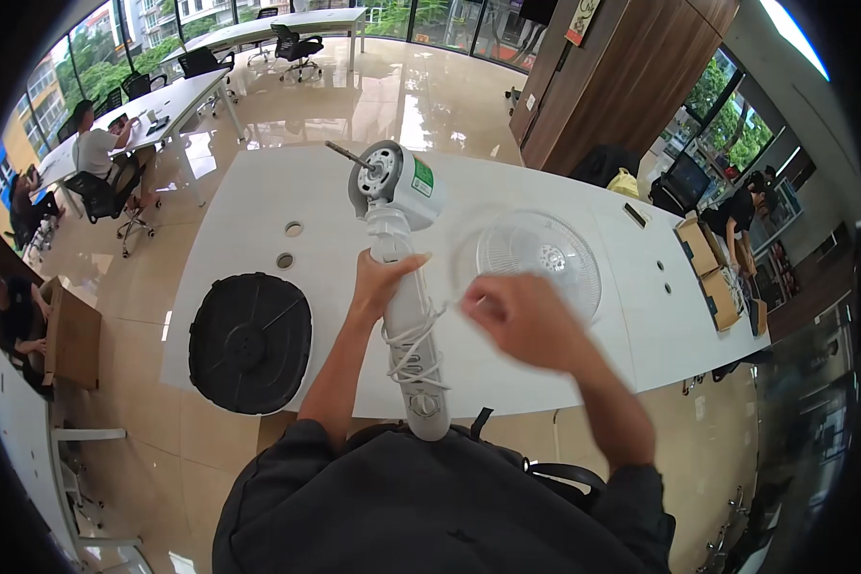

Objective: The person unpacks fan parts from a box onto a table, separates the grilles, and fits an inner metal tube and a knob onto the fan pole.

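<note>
A white electric fan body point(413, 354) lies tilted across the near table edge, its lower end against my torso. Its motor head point(413, 187) points away from me, with a bare metal shaft point(346, 154) sticking out. My left hand point(385, 277) is wrapped around the column just below the head. White power cord point(413, 337) is wound in several loops around the column, over its buttons. To the right of the column, my right hand point(518, 316) is closed in a pinch, slightly blurred, on a stretch of this cord.
A black fan base point(249, 342) lies left on the white table point(330, 182); a clear round fan grille point(555, 251) lies right. Open cardboard boxes point(708, 273) and a phone-like dark object point(634, 215) are farther right. Other people sit or stand around.
</note>
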A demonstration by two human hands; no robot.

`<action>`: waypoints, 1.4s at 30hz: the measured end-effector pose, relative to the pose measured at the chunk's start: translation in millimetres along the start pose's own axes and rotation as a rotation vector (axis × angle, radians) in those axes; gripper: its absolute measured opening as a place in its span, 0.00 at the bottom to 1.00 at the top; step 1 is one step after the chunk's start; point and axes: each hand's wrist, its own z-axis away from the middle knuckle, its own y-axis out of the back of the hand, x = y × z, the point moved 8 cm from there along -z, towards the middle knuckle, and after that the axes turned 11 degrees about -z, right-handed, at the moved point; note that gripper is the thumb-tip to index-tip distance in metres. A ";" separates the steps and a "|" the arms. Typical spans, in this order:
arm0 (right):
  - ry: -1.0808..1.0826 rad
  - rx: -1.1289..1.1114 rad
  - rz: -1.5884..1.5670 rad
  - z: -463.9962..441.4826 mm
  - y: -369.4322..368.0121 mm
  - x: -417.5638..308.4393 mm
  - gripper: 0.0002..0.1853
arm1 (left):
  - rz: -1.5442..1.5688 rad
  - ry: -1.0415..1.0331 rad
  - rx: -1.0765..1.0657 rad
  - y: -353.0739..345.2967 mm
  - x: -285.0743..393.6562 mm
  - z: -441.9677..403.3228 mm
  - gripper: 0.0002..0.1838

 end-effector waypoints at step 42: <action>-0.556 -0.039 -0.337 -49.2 -233.5 205.3 0.56 | 0.202 0.247 -0.014 50.8 -195.4 -54.2 0.23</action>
